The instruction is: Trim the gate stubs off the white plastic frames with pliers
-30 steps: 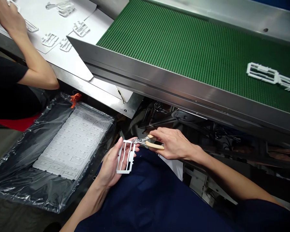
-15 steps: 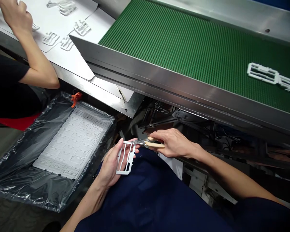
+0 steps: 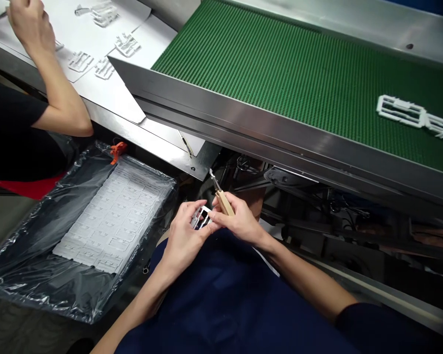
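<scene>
Above my lap, my left hand [image 3: 186,233] is closed on a white plastic frame [image 3: 203,212] with openings in it; the fingers hide much of the part. Close against it, my right hand [image 3: 238,219] grips side cutters [image 3: 224,202] with beige handles. Their metal jaws point up and away from the white frame. The right thumb and fingertips reach the frame's right edge and appear to touch it.
A green conveyor belt [image 3: 280,73] carries joined white plastic frames [image 3: 402,112]. At left, a bag-lined bin [image 3: 18,275] holds rows of white parts [image 3: 99,221]. A co-worker's arm [image 3: 55,88] rests at the white-covered table [image 3: 110,101], among several white parts. A cutter knife [image 3: 185,143] lies there.
The cutters have come off the frame's corner and swung to point upward. My right hand has moved left to meet the frame, which my left hand has turned and raised.
</scene>
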Demonstrator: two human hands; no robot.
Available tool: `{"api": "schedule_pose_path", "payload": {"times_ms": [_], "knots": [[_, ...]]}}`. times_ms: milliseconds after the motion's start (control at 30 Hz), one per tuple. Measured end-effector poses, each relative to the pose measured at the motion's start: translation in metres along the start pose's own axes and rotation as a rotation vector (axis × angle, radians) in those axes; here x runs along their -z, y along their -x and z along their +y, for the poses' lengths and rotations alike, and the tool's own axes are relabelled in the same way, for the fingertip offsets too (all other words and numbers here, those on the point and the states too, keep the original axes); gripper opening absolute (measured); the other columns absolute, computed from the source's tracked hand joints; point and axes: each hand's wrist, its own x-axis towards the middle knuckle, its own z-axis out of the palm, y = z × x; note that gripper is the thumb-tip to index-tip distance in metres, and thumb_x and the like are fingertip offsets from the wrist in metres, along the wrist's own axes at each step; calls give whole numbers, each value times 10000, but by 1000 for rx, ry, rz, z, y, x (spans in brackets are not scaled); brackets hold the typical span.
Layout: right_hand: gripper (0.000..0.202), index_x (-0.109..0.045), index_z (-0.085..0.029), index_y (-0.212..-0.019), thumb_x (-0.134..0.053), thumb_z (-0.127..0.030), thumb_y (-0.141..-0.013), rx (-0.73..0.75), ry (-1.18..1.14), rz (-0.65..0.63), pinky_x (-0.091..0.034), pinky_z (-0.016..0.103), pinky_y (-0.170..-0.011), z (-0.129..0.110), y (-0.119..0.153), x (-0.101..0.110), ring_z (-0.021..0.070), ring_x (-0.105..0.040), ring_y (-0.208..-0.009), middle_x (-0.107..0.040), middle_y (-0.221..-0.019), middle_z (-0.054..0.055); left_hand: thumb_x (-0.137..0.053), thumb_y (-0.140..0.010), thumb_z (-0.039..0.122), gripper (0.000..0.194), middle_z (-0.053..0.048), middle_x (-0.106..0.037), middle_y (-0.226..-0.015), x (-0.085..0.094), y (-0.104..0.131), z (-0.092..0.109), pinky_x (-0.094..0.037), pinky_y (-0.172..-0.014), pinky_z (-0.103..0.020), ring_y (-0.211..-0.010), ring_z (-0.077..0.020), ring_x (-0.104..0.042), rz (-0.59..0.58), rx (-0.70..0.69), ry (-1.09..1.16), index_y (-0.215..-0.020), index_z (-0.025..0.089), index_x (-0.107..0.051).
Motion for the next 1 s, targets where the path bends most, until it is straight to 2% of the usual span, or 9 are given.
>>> {"api": "schedule_pose_path", "payload": {"times_ms": [33,100,167,233,333,633,1000], "knots": [[272,-507,-173,-883,-667,-296,-701,14,13,6,-405,212,-563,-1,-2,1,90,-489,-617,-518,-714,-31,-743,-672,336,498,-48,-567,-1090,1,-1,2,-431,-861,-293,-963,-192,-555,-55,5,66,-1134,225,-592],[265,-512,-169,-880,-668,-285,-700,26,22,-10,-404,211,-562,-2,-6,8,87,-482,-610,-520,-704,-31,-724,-704,299,512,-55,-590,-1123,7,-3,5,-429,-902,-289,-1019,-195,-559,-173,106,330,-1185,227,-564],[288,-504,-172,-896,-675,-296,-699,32,3,-35,-406,212,-557,-2,-8,16,85,-484,-597,-530,-703,-32,-674,-760,272,442,-80,-635,-1077,13,-6,7,-468,-853,-274,-965,-188,-601,-261,281,604,-1181,189,-568],[311,-498,-176,-903,-686,-309,-695,37,-14,-59,-404,210,-543,-3,-8,22,82,-484,-578,-541,-693,-32,-633,-798,258,351,-103,-674,-967,18,-9,7,-503,-768,-247,-849,-172,-639,-292,413,738,-1125,136,-600],[342,-499,-175,-893,-714,-316,-668,37,-47,-68,-396,203,-517,-3,-9,26,75,-476,-545,-550,-673,-36,-611,-817,237,280,-121,-688,-901,21,-14,5,-519,-712,-227,-796,-169,-652,-313,472,764,-1060,99,-629],[366,-504,-165,-881,-736,-324,-647,19,-148,-16,-360,189,-467,1,-6,29,61,-451,-500,-552,-639,-40,-589,-827,195,252,-138,-688,-916,20,-19,8,-539,-662,-223,-794,-181,-662,-375,489,752,-1051,86,-630],[336,-512,-164,-905,-717,-278,-665,79,-102,41,-394,206,-550,-2,2,27,74,-479,-573,-545,-685,-36,-591,-832,258,277,-127,-689,-921,26,-29,13,-527,-655,-225,-769,-167,-653,-470,456,653,-1057,99,-623]]}}
